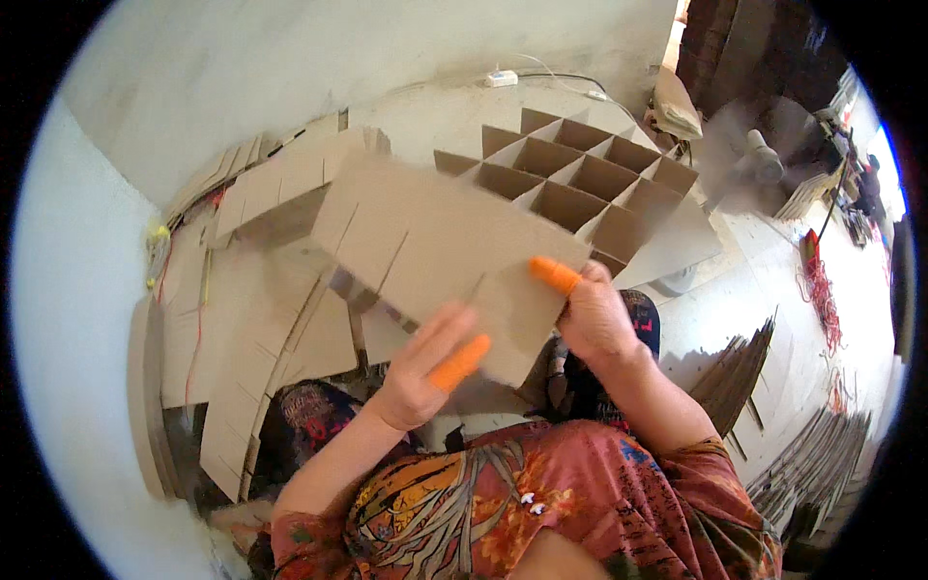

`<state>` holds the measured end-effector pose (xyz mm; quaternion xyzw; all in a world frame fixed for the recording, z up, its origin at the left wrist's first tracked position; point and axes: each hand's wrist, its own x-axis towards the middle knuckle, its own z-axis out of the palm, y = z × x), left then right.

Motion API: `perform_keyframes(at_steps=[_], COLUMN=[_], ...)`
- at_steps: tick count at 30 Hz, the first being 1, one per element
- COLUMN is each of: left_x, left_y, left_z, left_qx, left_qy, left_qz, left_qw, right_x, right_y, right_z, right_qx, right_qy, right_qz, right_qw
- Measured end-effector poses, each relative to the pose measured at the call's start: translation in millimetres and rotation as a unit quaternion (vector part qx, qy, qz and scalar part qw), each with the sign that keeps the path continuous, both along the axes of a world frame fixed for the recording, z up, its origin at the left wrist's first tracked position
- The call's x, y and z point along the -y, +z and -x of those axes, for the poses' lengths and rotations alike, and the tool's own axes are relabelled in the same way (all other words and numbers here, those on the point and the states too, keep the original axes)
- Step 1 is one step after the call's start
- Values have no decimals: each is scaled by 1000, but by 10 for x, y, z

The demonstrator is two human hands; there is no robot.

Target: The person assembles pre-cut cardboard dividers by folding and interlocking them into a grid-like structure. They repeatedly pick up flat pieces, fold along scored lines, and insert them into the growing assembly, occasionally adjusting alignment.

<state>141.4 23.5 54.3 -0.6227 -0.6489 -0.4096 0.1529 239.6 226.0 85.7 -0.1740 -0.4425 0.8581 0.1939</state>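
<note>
Closest in, the left hand [420, 372] lies against the near face of a slotted cardboard strip [440, 256], palm toward it and fingers spread rather than curled; one finger wears an orange rubber cot [458, 362]. Whether a thumb pinches the sheet from behind cannot be told. Just to its right, the right hand [594, 319] is closed on the strip's lower right edge, and a second orange finger cot [555, 275] presses on the board there.

The strip is held up in the air, tilted, stretching from both hands up and away to the left, with its cut slots open along the lower edge. It looks blurred at the corner nearest the left hand.

Beyond the right hand, past the strip's far edge, an assembled cardboard divider grid [590, 179] sits on the floor. Left of the left hand, loose slotted cardboard pieces [256, 290] are spread in a heap. Further right of the right hand lie more stacks of flat strips [802, 454].

As a judgement: the sheet is wide and thin and only one hand clearly grips it — it could sag, fold at a slot or slide off the open palm. Brought down askew onto the grid, it could miss the slots and crush or tear an edge.
</note>
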Motion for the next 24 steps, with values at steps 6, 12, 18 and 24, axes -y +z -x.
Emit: perform_keyframes(at_steps=[6, 12, 18, 24], left_x=[522, 527, 466, 416], left_y=[-675, -1206, -1385, -1397], left_z=[-196, -178, -153, -129], left_qx=[127, 353, 375, 371], left_qy=[243, 233, 182, 194], left_qz=[-40, -25, 12, 53], left_qw=[961, 906, 909, 906], right_x=[-293, -379, -186, -187], right_y=[201, 103, 212, -332], right_z=[-290, -374, -332, -195], right_qx=[-42, -48, 38, 15], right_qy=[-173, -194, -67, -47], right_qz=[-347, -526, -597, -550], right_qw=[921, 827, 798, 834])
